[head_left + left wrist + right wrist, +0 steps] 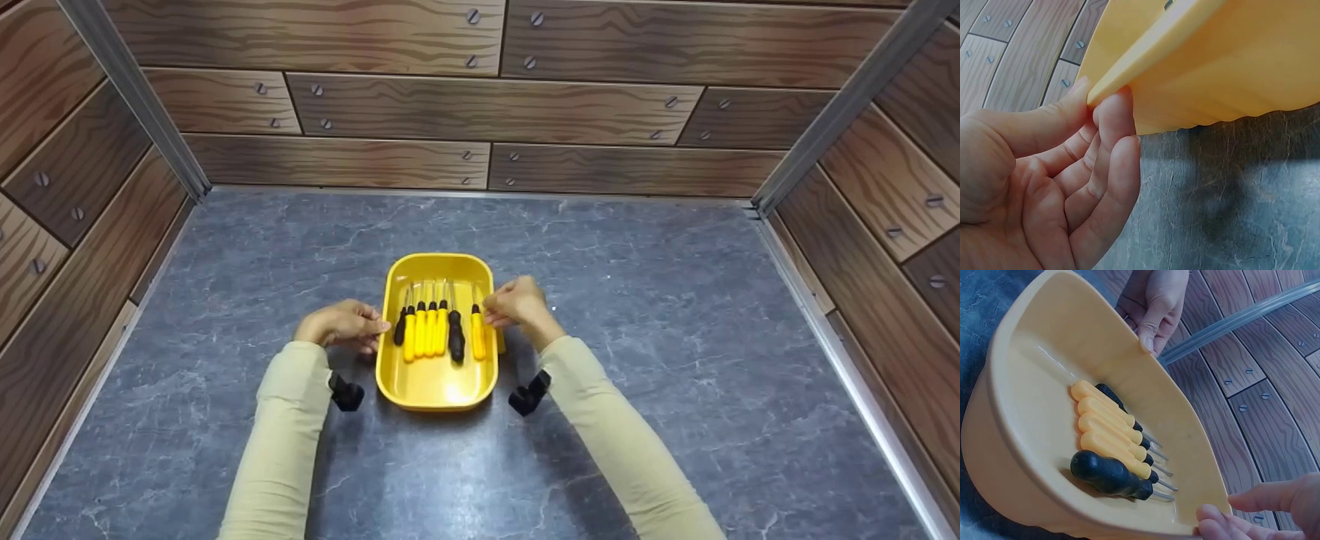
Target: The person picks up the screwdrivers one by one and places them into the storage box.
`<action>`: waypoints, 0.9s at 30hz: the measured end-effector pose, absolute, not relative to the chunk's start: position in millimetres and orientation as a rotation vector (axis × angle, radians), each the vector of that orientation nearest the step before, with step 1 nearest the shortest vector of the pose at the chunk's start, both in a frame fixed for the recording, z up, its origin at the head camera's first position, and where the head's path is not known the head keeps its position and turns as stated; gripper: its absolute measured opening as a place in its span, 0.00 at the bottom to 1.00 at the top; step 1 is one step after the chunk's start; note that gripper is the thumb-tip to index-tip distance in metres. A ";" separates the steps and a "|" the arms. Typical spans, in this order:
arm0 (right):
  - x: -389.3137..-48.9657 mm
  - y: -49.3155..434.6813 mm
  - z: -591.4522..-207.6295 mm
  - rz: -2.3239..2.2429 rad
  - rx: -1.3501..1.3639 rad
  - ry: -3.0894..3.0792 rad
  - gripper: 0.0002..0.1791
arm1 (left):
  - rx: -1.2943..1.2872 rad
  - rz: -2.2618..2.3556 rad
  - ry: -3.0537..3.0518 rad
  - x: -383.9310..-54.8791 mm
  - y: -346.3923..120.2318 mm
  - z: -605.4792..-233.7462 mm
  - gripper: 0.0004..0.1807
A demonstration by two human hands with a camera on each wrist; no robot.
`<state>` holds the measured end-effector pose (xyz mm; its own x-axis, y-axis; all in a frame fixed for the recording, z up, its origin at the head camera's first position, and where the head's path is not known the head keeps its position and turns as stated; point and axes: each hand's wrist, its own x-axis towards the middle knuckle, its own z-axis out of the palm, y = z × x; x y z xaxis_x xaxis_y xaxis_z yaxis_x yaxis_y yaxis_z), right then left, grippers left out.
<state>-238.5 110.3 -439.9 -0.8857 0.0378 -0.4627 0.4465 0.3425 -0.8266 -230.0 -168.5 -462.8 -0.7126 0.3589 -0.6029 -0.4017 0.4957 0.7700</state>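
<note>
A yellow plastic tray [435,386] lies between my two hands on the grey surface. My left hand [345,324] pinches its left rim between thumb and forefinger, the other fingers curled below, as the left wrist view shows. At the right rim, my right hand [519,301] pinches the edge with thumb and fingertips. Inside lie several screwdrivers with yellow handles [430,334], side by side, tips pointing away from me. A large black screwdriver [456,337] and a smaller black one [400,330] flank that row. One yellow screwdriver [478,335] lies apart near the right wall.
The grey marbled floor [660,337] spreads around the tray. Wood-patterned walls [480,109] stand behind and at both sides, with metal strips [832,112] at the corners. A black camera mount [346,391] sits on each wrist.
</note>
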 end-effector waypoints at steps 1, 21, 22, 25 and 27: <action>-238.8 111.8 -440.0 -1.567 0.433 2.244 0.08 | -0.035 1.282 1.987 -230.0 -168.6 -462.7 0.07; -243.9 127.0 -447.2 -1.629 0.517 2.172 0.08 | -0.047 1.299 1.974 -230.5 -168.2 -463.5 0.06; -244.1 127.3 -447.6 -1.626 0.523 2.170 0.09 | -0.049 1.302 1.969 -230.6 -168.3 -463.6 0.06; -244.6 128.6 -448.9 -1.612 0.529 2.175 0.11 | -0.054 1.308 1.967 -230.6 -168.2 -463.6 0.06; -244.6 129.3 -450.1 -1.607 0.530 2.177 0.12 | -0.052 1.311 1.966 -230.5 -168.3 -463.7 0.06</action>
